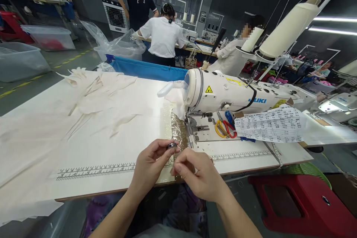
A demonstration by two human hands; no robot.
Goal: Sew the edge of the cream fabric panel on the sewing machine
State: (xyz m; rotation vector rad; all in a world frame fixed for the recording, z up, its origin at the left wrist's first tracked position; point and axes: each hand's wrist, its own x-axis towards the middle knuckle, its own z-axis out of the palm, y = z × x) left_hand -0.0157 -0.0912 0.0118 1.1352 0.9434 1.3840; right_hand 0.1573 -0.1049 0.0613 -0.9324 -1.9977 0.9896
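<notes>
My left hand [152, 163] pinches a small round metal bobbin [171, 145] between thumb and fingertips, just above the front edge of the sewing table [117, 178]. My right hand [196, 174] is beside it, fingers curled and pinched together close to the bobbin; what it holds, perhaps a thread, is too fine to make out. Both hands are in front of the white industrial sewing machine [223, 91]. Cream fabric pieces [92, 93] lie spread on the table's left half.
Scissors with yellow and red handles [223, 128] and a written paper sheet [267, 124] lie by the machine. Large thread cones [287, 29] stand behind. A red stool [301, 204] is at the lower right. Several people work at benches beyond a blue bin [145, 68].
</notes>
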